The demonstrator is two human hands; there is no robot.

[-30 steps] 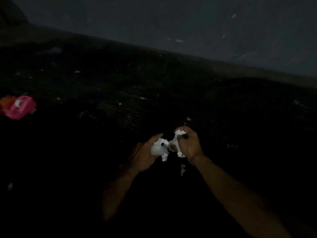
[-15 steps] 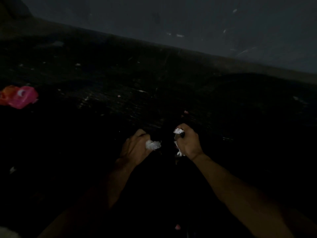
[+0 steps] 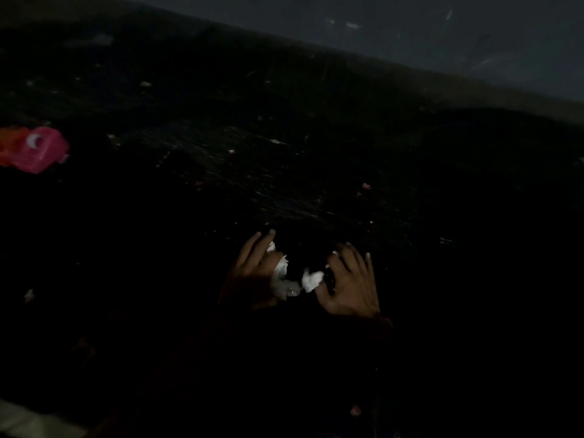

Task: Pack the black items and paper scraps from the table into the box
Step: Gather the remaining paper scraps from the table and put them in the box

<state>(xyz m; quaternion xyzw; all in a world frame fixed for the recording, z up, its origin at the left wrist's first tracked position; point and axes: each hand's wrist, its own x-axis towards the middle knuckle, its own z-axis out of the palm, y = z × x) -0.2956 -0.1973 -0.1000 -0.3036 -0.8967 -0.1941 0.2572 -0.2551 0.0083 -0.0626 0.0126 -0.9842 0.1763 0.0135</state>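
Note:
The scene is very dark. My left hand (image 3: 254, 268) lies low over the dark table (image 3: 284, 172) with its fingers stretched forward, and a crumpled white paper scrap (image 3: 282, 278) shows under its inner edge. My right hand (image 3: 352, 281) is spread beside it, fingers apart. A second white paper scrap (image 3: 312, 279) and a small black item (image 3: 330, 279) sit at its thumb side. The two scraps nearly touch between my hands. What lies under the palms is hidden in the dark. No box can be made out.
A pink and orange plastic object (image 3: 33, 150) lies at the far left. Small pale and pink specks are scattered over the table, one (image 3: 366, 185) beyond my right hand. A grey wall (image 3: 442, 33) runs behind the table's far edge.
Both hands were fists gripping the paper half a second ago. Their fingers have since spread out flat, and the hands sit lower and closer together, with the scraps between them.

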